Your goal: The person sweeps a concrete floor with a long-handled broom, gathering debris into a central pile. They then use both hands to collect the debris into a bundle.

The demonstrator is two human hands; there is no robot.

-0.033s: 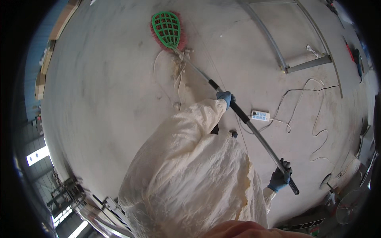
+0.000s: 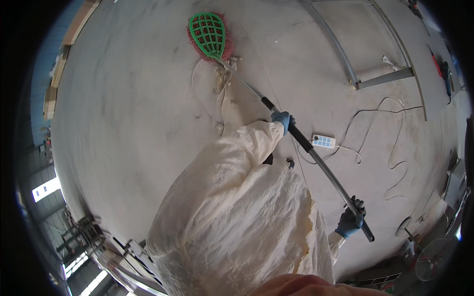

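A long broom lies slantwise across the view, its green plastic head [image 2: 209, 33] with red bristles resting on the grey concrete floor [image 2: 128, 108] at the top. My left hand [image 2: 282, 120], in a blue glove and a white suit sleeve, grips the metal handle [image 2: 323, 167] about midway, at a black sleeve. Near the handle's black end at the lower right, my right hand [image 2: 350, 223], also blue-gloved, is closed around the shaft. My white-suited arm and body hide the floor below.
A pile of pale debris and strings [image 2: 222, 81] lies just below the broom head. A white power strip [image 2: 324, 141] with trailing cables sits right of the handle. Metal frame bars [image 2: 385, 79] lie at the upper right, and a fan [image 2: 434, 264] stands at the lower right.
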